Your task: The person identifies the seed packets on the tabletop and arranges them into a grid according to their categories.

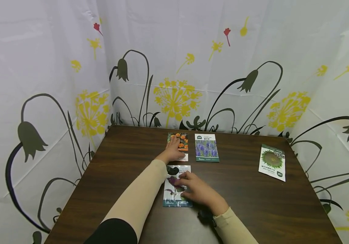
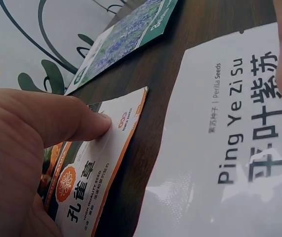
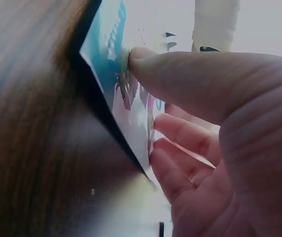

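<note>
My left hand (image 1: 172,150) rests flat on the seed packet with orange flowers (image 1: 184,140), fingers spread over its picture. In the left wrist view the thumb presses near the packet's white end. Just nearer to me lies a white perilla seed packet (image 1: 176,203) with a teal band and a purple plant printed on it. Over its right side is my right hand (image 1: 201,191), whose thumb and fingertips touch the packet's face. The right wrist view shows these fingers slightly bent, lying against the glossy surface. The left forearm and wrist camera hide the perilla packet's upper left part.
A purple-flower seed packet (image 1: 206,149) lies right of the orange-flower one. Farther right, a sunflower seed packet (image 1: 272,162) lies tilted, its print upside down. All are on a dark wooden table (image 1: 235,203), with a flower-printed curtain (image 1: 174,40) behind its far edge.
</note>
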`<move>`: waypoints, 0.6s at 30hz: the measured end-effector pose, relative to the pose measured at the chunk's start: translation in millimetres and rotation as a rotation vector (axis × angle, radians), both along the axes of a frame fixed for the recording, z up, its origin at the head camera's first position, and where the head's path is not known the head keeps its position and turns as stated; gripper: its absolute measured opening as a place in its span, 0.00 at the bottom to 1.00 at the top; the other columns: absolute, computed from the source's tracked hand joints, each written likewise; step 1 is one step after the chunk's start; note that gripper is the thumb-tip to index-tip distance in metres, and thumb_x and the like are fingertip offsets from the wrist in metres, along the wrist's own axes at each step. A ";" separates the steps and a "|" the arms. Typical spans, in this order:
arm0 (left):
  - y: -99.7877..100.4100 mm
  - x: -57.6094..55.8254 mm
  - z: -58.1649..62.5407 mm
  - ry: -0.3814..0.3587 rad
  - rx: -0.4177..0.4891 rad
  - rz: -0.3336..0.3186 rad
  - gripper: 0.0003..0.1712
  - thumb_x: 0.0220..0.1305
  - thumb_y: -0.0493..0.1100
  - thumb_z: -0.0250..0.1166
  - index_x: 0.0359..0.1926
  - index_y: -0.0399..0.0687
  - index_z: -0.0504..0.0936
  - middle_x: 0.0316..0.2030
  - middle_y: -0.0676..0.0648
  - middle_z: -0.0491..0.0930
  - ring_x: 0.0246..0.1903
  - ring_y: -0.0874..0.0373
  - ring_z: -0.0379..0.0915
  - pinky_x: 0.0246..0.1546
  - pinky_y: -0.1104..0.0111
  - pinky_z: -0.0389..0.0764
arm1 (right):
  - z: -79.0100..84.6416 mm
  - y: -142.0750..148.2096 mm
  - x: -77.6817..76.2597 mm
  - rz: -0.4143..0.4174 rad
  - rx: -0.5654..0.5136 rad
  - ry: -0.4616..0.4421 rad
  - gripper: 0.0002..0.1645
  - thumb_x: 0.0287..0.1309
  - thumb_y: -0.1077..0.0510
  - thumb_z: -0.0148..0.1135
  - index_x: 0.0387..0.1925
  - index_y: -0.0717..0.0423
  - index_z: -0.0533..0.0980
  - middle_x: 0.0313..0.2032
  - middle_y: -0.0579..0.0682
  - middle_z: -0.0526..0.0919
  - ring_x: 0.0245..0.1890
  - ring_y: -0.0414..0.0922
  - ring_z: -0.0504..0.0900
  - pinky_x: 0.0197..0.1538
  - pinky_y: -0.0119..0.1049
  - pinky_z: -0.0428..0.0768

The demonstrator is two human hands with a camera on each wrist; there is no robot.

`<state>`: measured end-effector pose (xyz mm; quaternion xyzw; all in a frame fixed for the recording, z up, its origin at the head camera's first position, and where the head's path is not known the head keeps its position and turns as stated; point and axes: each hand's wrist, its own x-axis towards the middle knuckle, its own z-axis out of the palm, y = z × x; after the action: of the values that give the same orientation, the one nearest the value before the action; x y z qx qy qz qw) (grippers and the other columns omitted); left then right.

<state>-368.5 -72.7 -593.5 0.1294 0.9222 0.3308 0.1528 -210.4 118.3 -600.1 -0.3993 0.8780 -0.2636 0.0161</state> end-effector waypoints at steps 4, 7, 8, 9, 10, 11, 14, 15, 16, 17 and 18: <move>-1.2 -0.6 1.1 -0.005 -0.002 -0.001 0.57 0.71 0.47 0.70 0.87 0.35 0.48 0.89 0.36 0.30 0.89 0.41 0.21 0.88 0.45 0.34 | -1.0 -0.9 -0.9 0.006 -0.019 0.027 0.25 0.62 0.57 0.80 0.60 0.50 0.86 0.66 0.60 0.79 0.67 0.57 0.79 0.70 0.54 0.79; -2.0 -2.1 2.5 0.003 0.001 0.000 0.57 0.70 0.47 0.70 0.87 0.35 0.48 0.89 0.35 0.30 0.89 0.41 0.21 0.88 0.45 0.34 | 0.1 -1.8 -1.9 0.009 -0.033 0.057 0.24 0.62 0.57 0.81 0.60 0.51 0.86 0.65 0.61 0.79 0.66 0.57 0.78 0.70 0.54 0.79; -2.5 -2.7 2.8 0.007 0.001 0.000 0.57 0.70 0.47 0.70 0.87 0.35 0.48 0.89 0.35 0.30 0.89 0.40 0.21 0.88 0.45 0.34 | 0.8 -1.9 -2.1 0.011 -0.035 0.062 0.25 0.62 0.57 0.81 0.60 0.51 0.86 0.65 0.61 0.80 0.66 0.57 0.78 0.70 0.54 0.79; -2.9 -3.1 2.7 0.010 -0.002 0.001 0.57 0.69 0.47 0.70 0.87 0.35 0.48 0.89 0.35 0.30 0.89 0.40 0.21 0.88 0.45 0.34 | 1.4 -2.1 -2.5 0.014 -0.035 0.068 0.24 0.62 0.57 0.81 0.60 0.52 0.86 0.64 0.61 0.80 0.65 0.57 0.79 0.70 0.54 0.79; -3.3 -3.6 2.5 0.012 -0.003 0.003 0.57 0.69 0.47 0.70 0.87 0.35 0.48 0.89 0.35 0.30 0.89 0.40 0.21 0.88 0.45 0.34 | 2.4 -2.2 -2.6 0.016 -0.033 0.071 0.25 0.62 0.57 0.81 0.60 0.52 0.86 0.64 0.62 0.80 0.65 0.57 0.79 0.70 0.54 0.79; -3.8 -3.8 2.1 0.012 0.000 0.006 0.57 0.69 0.47 0.70 0.87 0.35 0.48 0.89 0.35 0.31 0.89 0.40 0.21 0.88 0.45 0.34 | 3.9 -2.2 -2.5 0.015 -0.032 0.073 0.24 0.62 0.58 0.80 0.60 0.52 0.86 0.64 0.62 0.80 0.65 0.57 0.79 0.70 0.54 0.79; -4.3 -3.8 -0.6 0.016 0.001 0.005 0.58 0.69 0.47 0.70 0.87 0.34 0.48 0.89 0.34 0.31 0.89 0.40 0.21 0.88 0.44 0.34 | 10.4 0.6 -0.7 0.007 -0.030 0.045 0.24 0.64 0.58 0.79 0.60 0.53 0.85 0.65 0.63 0.79 0.67 0.58 0.78 0.70 0.55 0.79; -4.1 -3.7 -1.9 0.016 0.001 0.000 0.58 0.69 0.48 0.70 0.87 0.34 0.48 0.89 0.34 0.31 0.89 0.39 0.22 0.88 0.44 0.35 | 12.7 2.4 0.4 0.001 -0.028 0.035 0.24 0.64 0.57 0.79 0.61 0.53 0.85 0.66 0.63 0.79 0.67 0.58 0.78 0.70 0.55 0.79; -3.9 -3.3 -3.2 0.014 0.002 -0.005 0.58 0.69 0.48 0.70 0.87 0.34 0.48 0.89 0.35 0.30 0.89 0.39 0.21 0.88 0.44 0.35 | 15.4 4.7 1.8 -0.006 -0.024 0.028 0.23 0.65 0.57 0.79 0.61 0.52 0.85 0.66 0.63 0.79 0.67 0.58 0.78 0.70 0.55 0.79; -3.7 -2.7 -4.6 0.009 -0.001 -0.012 0.58 0.70 0.48 0.70 0.88 0.35 0.47 0.89 0.35 0.30 0.89 0.40 0.21 0.88 0.43 0.35 | 17.5 7.5 3.3 -0.013 -0.021 0.029 0.23 0.65 0.57 0.78 0.60 0.52 0.86 0.65 0.63 0.79 0.66 0.58 0.79 0.70 0.55 0.80; -3.4 -2.1 -5.8 0.003 0.001 -0.018 0.58 0.71 0.49 0.70 0.88 0.35 0.47 0.88 0.35 0.29 0.89 0.40 0.21 0.88 0.43 0.34 | 19.5 10.8 4.7 -0.018 -0.019 0.034 0.22 0.65 0.58 0.78 0.59 0.52 0.86 0.64 0.63 0.79 0.66 0.58 0.79 0.69 0.55 0.80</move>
<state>-370.5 -76.0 -599.3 0.1385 0.9211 0.3295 0.1544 -205.7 129.1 -580.6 -0.3957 0.8792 -0.2655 -0.0050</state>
